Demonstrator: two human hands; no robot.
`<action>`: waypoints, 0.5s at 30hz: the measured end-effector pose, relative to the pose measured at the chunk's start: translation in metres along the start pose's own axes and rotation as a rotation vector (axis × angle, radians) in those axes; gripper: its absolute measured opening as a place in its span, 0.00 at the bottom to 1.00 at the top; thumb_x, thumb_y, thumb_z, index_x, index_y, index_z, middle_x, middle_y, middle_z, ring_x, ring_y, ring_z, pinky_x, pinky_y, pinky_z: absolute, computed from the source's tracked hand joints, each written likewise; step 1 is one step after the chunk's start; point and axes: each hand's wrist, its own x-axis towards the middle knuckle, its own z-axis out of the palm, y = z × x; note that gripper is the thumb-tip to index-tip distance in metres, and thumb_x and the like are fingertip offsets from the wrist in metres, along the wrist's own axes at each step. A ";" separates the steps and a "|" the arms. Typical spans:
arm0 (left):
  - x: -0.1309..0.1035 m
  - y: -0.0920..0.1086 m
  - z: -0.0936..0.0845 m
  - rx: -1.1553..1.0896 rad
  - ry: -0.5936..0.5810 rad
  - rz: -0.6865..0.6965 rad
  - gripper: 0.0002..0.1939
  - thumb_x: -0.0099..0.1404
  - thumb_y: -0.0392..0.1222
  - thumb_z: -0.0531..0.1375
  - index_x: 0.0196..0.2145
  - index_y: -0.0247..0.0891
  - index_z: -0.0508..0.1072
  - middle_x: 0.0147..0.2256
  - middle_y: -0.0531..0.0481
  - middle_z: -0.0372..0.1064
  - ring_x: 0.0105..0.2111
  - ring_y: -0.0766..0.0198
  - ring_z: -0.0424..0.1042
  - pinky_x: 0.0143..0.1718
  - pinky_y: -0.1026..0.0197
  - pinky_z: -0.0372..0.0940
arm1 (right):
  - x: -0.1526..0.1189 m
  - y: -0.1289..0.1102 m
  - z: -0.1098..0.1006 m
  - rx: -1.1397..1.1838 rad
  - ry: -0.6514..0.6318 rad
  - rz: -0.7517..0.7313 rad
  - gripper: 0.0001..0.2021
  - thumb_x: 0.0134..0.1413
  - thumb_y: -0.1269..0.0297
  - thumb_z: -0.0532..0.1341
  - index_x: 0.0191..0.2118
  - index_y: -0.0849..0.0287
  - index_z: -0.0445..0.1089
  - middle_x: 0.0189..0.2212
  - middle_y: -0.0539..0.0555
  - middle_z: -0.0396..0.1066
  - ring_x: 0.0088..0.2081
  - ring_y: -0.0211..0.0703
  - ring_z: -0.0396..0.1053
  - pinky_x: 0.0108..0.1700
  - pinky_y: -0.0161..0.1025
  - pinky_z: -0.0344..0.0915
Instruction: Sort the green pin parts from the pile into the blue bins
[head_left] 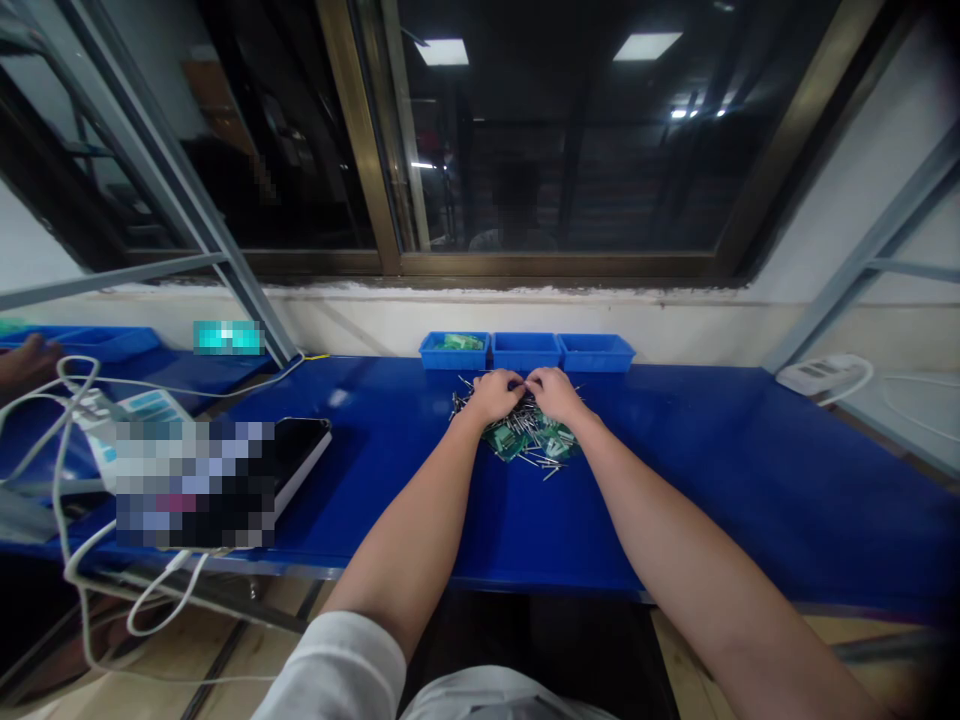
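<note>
My left hand and my right hand are together over a pile on the blue tabletop. Both have curled, pinching fingers, and the fingertips almost meet. Whatever is between them is too small to make out. Below lie several thin silvery metal pieces, like screws or pins, spread in a loose heap. Mixed in with them at the near side are flat green pieces with pale patches, their kind unclear. My hands cover the far part of the heap.
Three blue bins stand along the wall: a left bin with green pieces, a middle bin and a right bin. To the left are a dark-screened device and white cables. Another person's hand shows at far left.
</note>
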 end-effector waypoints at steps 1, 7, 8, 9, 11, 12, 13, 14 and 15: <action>-0.001 0.001 -0.001 -0.034 0.004 0.019 0.13 0.59 0.46 0.54 0.39 0.42 0.75 0.43 0.46 0.72 0.45 0.53 0.68 0.47 0.54 0.59 | 0.000 -0.001 -0.001 0.057 0.027 -0.010 0.09 0.54 0.66 0.54 0.33 0.59 0.71 0.35 0.57 0.72 0.39 0.45 0.66 0.44 0.40 0.59; 0.000 0.000 -0.001 -0.366 0.044 0.096 0.17 0.56 0.39 0.58 0.45 0.37 0.71 0.38 0.48 0.74 0.38 0.61 0.71 0.42 0.62 0.63 | 0.002 -0.003 -0.003 0.585 0.127 0.079 0.10 0.47 0.61 0.60 0.35 0.60 0.66 0.26 0.51 0.71 0.29 0.40 0.68 0.34 0.38 0.63; 0.001 -0.001 0.000 -0.404 0.061 0.106 0.17 0.56 0.38 0.58 0.44 0.36 0.72 0.37 0.48 0.74 0.37 0.61 0.72 0.42 0.62 0.64 | 0.002 -0.002 -0.003 0.659 0.131 0.104 0.13 0.45 0.59 0.61 0.37 0.59 0.64 0.24 0.50 0.70 0.27 0.40 0.68 0.32 0.37 0.63; 0.002 -0.001 0.001 -0.432 0.075 0.116 0.16 0.56 0.38 0.58 0.43 0.35 0.72 0.37 0.48 0.74 0.37 0.61 0.72 0.41 0.62 0.64 | 0.002 -0.002 -0.003 0.722 0.131 0.128 0.17 0.42 0.58 0.63 0.38 0.59 0.63 0.22 0.48 0.69 0.25 0.39 0.67 0.31 0.37 0.62; 0.003 -0.002 0.002 -0.465 0.088 0.133 0.13 0.56 0.38 0.58 0.39 0.35 0.74 0.36 0.48 0.75 0.36 0.61 0.72 0.41 0.62 0.64 | 0.002 -0.002 -0.005 0.826 0.128 0.170 0.22 0.38 0.55 0.66 0.40 0.58 0.62 0.20 0.46 0.68 0.22 0.38 0.65 0.27 0.36 0.61; 0.003 -0.002 0.002 -0.474 0.093 0.135 0.11 0.56 0.38 0.59 0.37 0.35 0.75 0.35 0.48 0.75 0.36 0.61 0.72 0.40 0.62 0.64 | 0.002 -0.003 -0.006 0.867 0.125 0.192 0.24 0.35 0.55 0.67 0.40 0.58 0.61 0.19 0.46 0.68 0.21 0.37 0.64 0.26 0.35 0.61; 0.003 -0.001 0.002 -0.477 0.100 0.132 0.10 0.56 0.39 0.59 0.36 0.35 0.75 0.34 0.48 0.75 0.35 0.61 0.72 0.40 0.62 0.64 | 0.001 -0.004 -0.007 0.896 0.121 0.212 0.25 0.34 0.54 0.68 0.39 0.58 0.61 0.19 0.46 0.67 0.21 0.37 0.64 0.25 0.35 0.60; 0.002 -0.001 0.001 -0.477 0.112 0.126 0.10 0.56 0.40 0.59 0.34 0.35 0.76 0.34 0.48 0.75 0.35 0.61 0.72 0.39 0.62 0.64 | 0.001 -0.004 -0.009 0.914 0.120 0.229 0.26 0.32 0.53 0.68 0.39 0.58 0.61 0.19 0.47 0.67 0.20 0.36 0.63 0.24 0.34 0.60; 0.002 -0.001 0.000 -0.472 0.127 0.120 0.10 0.56 0.41 0.59 0.34 0.35 0.76 0.33 0.48 0.75 0.34 0.62 0.72 0.38 0.62 0.64 | 0.001 -0.005 -0.009 0.921 0.120 0.240 0.26 0.32 0.53 0.68 0.38 0.58 0.62 0.19 0.47 0.67 0.20 0.36 0.63 0.23 0.34 0.59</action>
